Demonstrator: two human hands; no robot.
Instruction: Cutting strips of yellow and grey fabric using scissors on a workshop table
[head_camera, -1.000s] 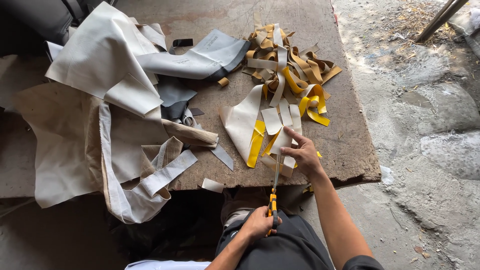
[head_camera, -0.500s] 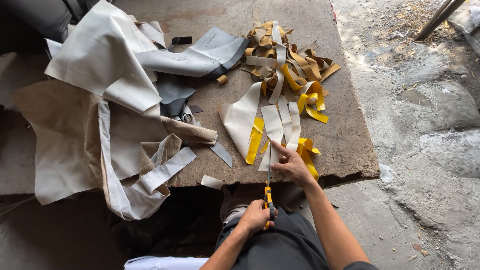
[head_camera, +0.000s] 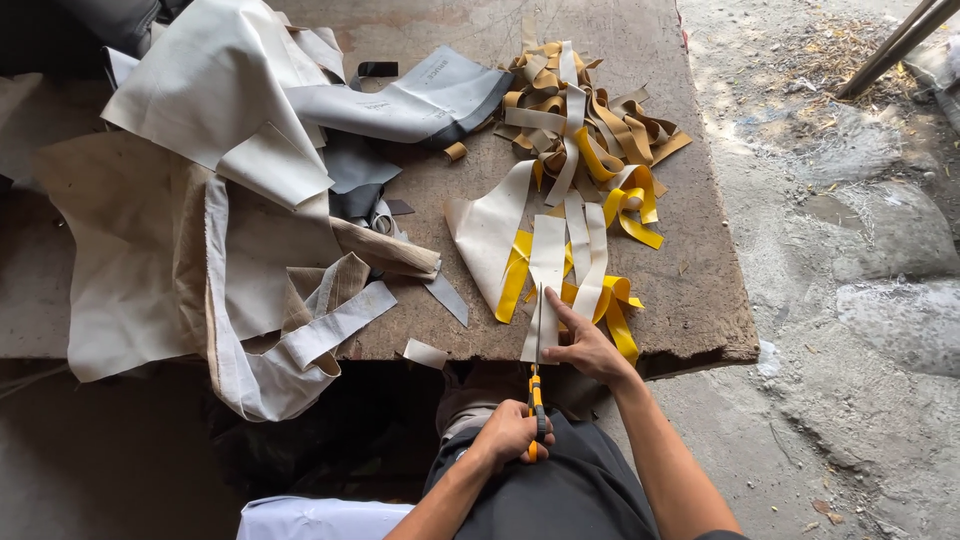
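**Strip half cut, big sheets uncut**

The cream strip (head_camera: 545, 290) lies at the near edge of the surface (head_camera: 700, 300), its lower end hanging just over that edge. The orange-handled scissors (head_camera: 536, 400) point up into this end, and the cut looks only begun: most of the strip's length above the blades is whole. The left hand (head_camera: 510, 435) is closed round the scissor handles, below the edge. The right hand (head_camera: 590, 348) presses flat on the strip's right side, fingers spread, holding it down beside the blades.

Just beside the strip lie more cream and yellow strips (head_camera: 610, 300), and toward the far right corner sits a tangled heap of tan and yellow offcuts (head_camera: 585, 120), so a good deal seems already cut. Over the left edge sprawl large uncut cream sheets (head_camera: 200, 200) and a grey one (head_camera: 420, 100), apparently left to do
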